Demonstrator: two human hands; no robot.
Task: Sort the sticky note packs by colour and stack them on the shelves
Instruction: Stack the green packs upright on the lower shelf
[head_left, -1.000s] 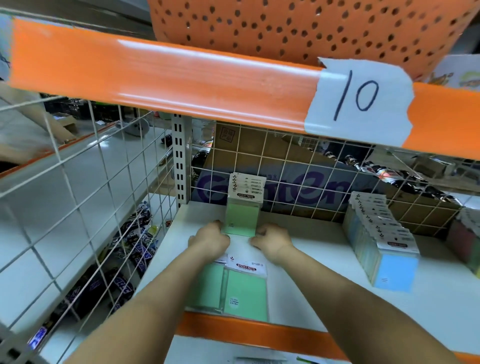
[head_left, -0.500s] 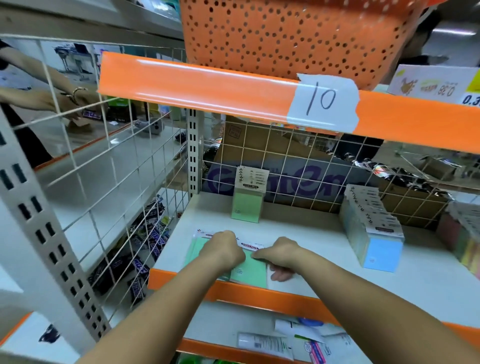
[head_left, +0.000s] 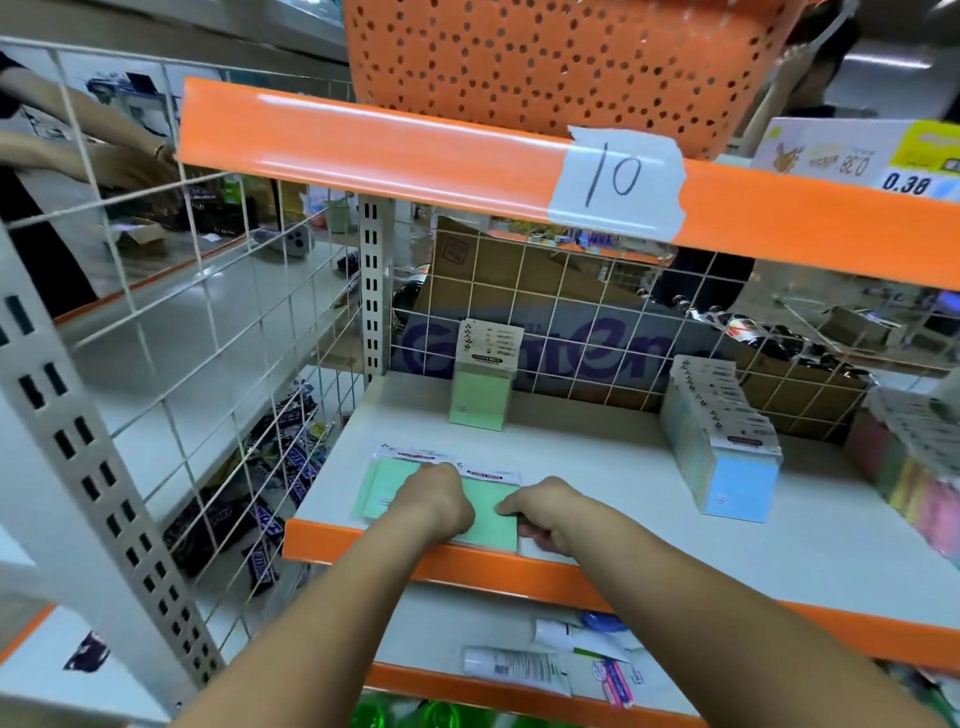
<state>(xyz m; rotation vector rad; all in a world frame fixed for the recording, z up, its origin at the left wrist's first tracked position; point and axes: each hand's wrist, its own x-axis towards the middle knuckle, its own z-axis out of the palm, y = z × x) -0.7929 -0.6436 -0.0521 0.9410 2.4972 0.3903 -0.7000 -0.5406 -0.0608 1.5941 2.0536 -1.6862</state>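
Head view | both my hands on the flat green packs (head_left: 488, 514) at the shelf (head_left: 597, 467) front-left edge; left hand (head_left: 439, 501) curled on top, right hand (head_left: 545, 512) pinching the right side | step: gathering greens | next: I'd lift and stand them by the 1 upright green pack (head_left: 480, 400) at the back edge.

The scene is brightly and evenly lit from overhead, glare is cast along the orange shelf edge (head_left: 374, 140), edges are bent by wide-angle distortion, and the right margin is blurred.
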